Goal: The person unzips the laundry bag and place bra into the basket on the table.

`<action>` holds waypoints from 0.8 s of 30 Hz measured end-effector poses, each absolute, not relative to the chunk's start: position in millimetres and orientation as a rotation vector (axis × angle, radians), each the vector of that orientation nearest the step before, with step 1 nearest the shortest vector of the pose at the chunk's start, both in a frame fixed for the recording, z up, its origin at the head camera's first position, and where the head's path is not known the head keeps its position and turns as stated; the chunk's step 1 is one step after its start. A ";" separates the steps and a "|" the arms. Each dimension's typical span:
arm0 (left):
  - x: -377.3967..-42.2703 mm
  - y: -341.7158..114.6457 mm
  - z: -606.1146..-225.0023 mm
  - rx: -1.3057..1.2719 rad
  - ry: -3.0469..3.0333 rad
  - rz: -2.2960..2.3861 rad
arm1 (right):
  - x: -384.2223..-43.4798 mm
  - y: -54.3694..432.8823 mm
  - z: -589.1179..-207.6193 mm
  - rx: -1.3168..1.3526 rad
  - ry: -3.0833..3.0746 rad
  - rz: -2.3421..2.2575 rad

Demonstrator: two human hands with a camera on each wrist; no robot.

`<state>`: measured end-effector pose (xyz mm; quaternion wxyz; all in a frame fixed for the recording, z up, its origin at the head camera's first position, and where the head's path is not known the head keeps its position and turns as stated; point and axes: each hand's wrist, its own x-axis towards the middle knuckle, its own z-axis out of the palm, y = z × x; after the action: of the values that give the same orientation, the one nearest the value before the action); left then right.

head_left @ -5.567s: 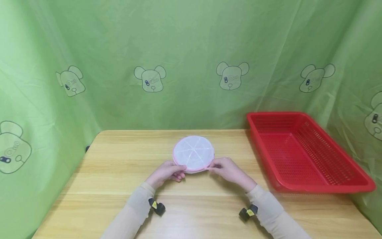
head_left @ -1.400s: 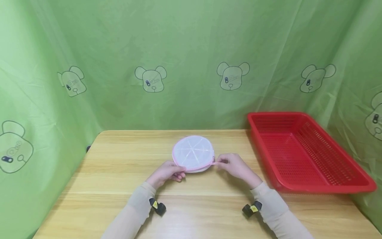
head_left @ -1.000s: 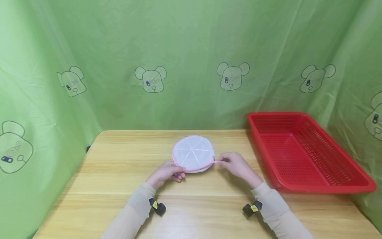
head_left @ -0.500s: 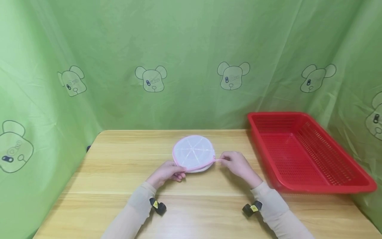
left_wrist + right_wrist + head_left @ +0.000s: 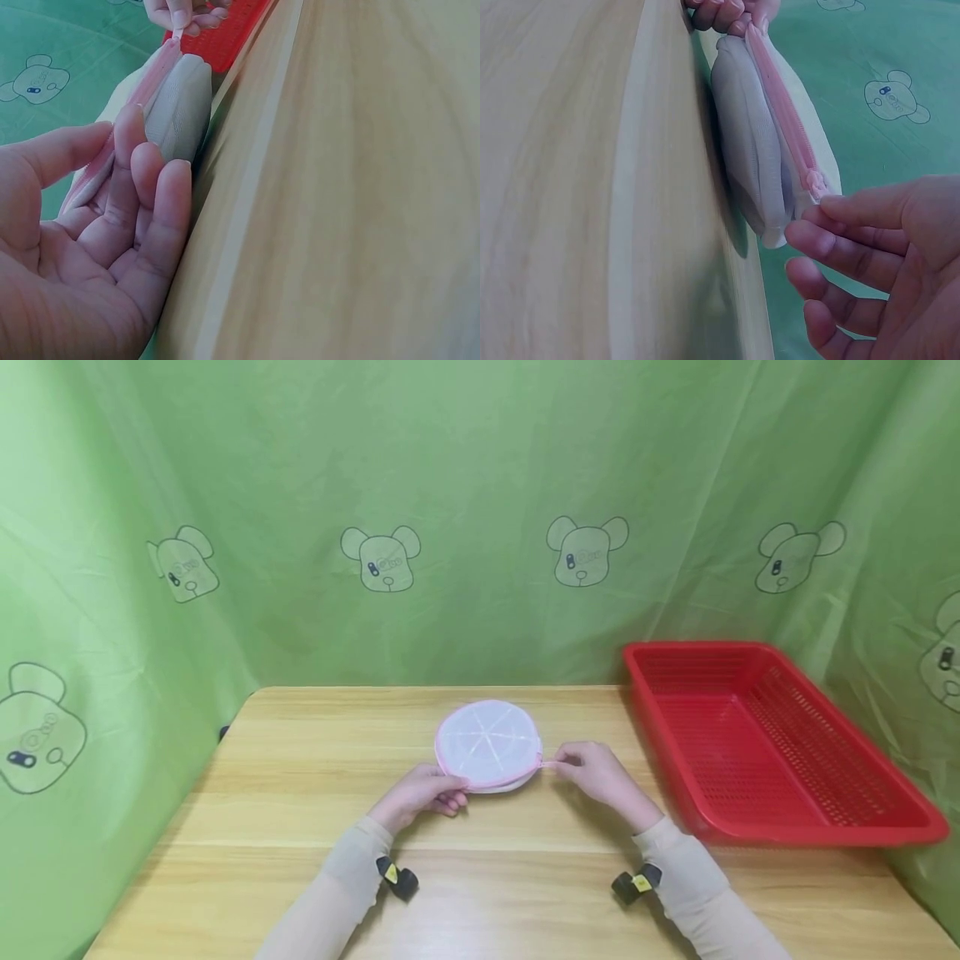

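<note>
A round, flat pouch [image 5: 487, 739] with a white top, pale spokes like a citrus slice and a pink zipper [image 5: 784, 101] round its side is held over the back middle of the table. My left hand [image 5: 423, 793] pinches its near-left edge between thumb and index finger; the other fingers curl loosely, as the left wrist view shows. At the pouch's right side my right hand [image 5: 596, 772] pinches the small zipper pull [image 5: 549, 764] between thumb and fingertip. In the right wrist view, the pink slider [image 5: 814, 181] sits just beyond those fingertips.
A red perforated plastic basket [image 5: 667, 777] stands on the right of the wooden table [image 5: 300, 735]. Green curtains [image 5: 480, 460] with bear-head prints hang behind and at both sides. A small black camera [image 5: 401, 881] is strapped to each wrist.
Since the earliest frame, my right hand has moved rightward and slightly away along the pouch's edge with the zipper pull. The left hand has stayed in place, and the last second shows hardly any motion.
</note>
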<state>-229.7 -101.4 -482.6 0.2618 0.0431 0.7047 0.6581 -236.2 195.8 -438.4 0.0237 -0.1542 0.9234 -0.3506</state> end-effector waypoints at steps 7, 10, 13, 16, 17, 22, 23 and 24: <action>-229.0 -103.4 -482.1 0.138 1.923 1.779 | -237.0 196.6 -439.6 -0.488 2.853 -1.083; -229.5 -104.5 -481.1 0.117 1.909 1.809 | -237.2 197.0 -440.7 -0.466 2.832 -1.094; -230.3 -105.4 -480.8 0.093 1.882 1.844 | -237.3 197.6 -441.6 -0.443 2.813 -1.107; -231.0 -106.6 -480.6 0.074 1.867 1.860 | -237.3 198.2 -441.6 -0.433 2.814 -1.102; -231.3 -107.3 -480.8 0.071 1.867 1.860 | -237.4 198.4 -441.4 -0.431 2.819 -1.095; -232.7 -113.1 -477.7 0.041 1.884 1.845 | -237.2 199.0 -439.3 -0.443 2.848 -1.061; -233.2 -114.4 -476.8 0.037 1.888 1.843 | -237.1 198.9 -438.9 -0.441 2.855 -1.060; -233.9 -116.0 -475.8 0.036 1.898 1.842 | -236.9 198.9 -438.7 -0.439 2.864 -1.059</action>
<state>-233.9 -116.0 -475.8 0.2458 0.0133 0.6955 0.6750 -236.9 198.9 -438.7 0.0285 -0.1422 0.9280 -0.3432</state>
